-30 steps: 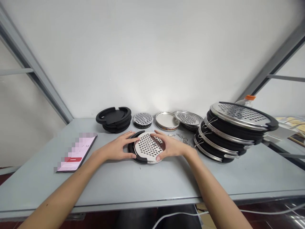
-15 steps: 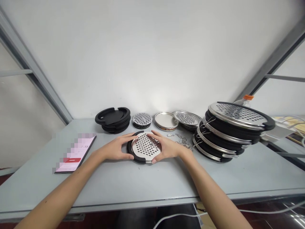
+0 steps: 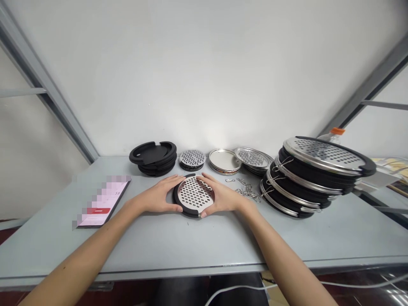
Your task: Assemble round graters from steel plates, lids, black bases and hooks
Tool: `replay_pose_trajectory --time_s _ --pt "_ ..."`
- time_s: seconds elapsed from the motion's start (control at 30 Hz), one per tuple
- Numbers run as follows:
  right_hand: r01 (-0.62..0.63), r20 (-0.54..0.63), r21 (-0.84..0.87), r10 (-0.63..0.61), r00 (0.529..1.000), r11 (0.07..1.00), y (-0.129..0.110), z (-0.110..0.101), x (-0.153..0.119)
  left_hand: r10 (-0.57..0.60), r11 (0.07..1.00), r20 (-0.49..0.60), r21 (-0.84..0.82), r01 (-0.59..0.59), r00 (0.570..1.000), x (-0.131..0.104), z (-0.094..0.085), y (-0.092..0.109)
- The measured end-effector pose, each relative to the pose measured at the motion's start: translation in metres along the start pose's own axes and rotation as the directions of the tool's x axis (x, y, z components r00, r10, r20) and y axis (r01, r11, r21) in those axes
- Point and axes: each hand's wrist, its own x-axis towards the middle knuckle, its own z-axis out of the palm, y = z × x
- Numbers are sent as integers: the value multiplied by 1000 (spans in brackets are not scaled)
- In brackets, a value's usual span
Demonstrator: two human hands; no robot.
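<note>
A round perforated metal plate [image 3: 195,196] lies on the table in front of me, seated in a black ring [image 3: 179,205] that shows along its left side. My left hand [image 3: 159,194] curves around the ring's left edge, thumb at the front and fingers at the back. From the right, my right hand [image 3: 223,195] clasps the plate's edge, with fingertips over the rear and the thumb at the front rim. Its palm hides the plate's right edge. Several small metal clips [image 3: 247,191] lie just beyond my right hand.
Behind are stacked black rings [image 3: 153,158], small perforated discs [image 3: 192,159], plain metal discs [image 3: 224,160] and rimmed perforated discs [image 3: 253,157]. A tall stack of assembled black-and-metal pieces [image 3: 318,178] leans at right, near an orange-capped bottle [image 3: 335,135]. A phone [image 3: 103,204] lies left.
The perforated plate sits slightly lower inside the black ring, and my left fingers have shifted from the plate's top toward the ring's outer edge. The whole view has shifted slightly.
</note>
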Motion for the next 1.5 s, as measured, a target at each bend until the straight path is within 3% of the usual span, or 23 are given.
replay_pose_trajectory --time_s 0.27,0.6,0.97,1.27,1.37,1.5 --pt "-22 -30 -40 20 999 999 1 -15 -5 -146 983 46 119 140 988 -5 -4 -14" --pt "-2 -17 -68 1 1000 998 3 -13 -4 -102 992 48 81 98 994 -4 -2 -14" --pt "26 -59 29 -25 998 999 14 -11 -2 -67 998 70 17 66 995 -2 -4 -10" --pt "25 -55 79 -21 998 997 11 -10 -4 -166 978 66 142 155 984 -8 -9 -9" --pt "33 -58 74 -29 998 997 7 -12 -5 -132 984 33 122 127 991 -7 -7 -7" --pt "49 -45 107 -44 998 993 8 -10 -4 5 999 8 31 -5 1000 -3 -3 -1"
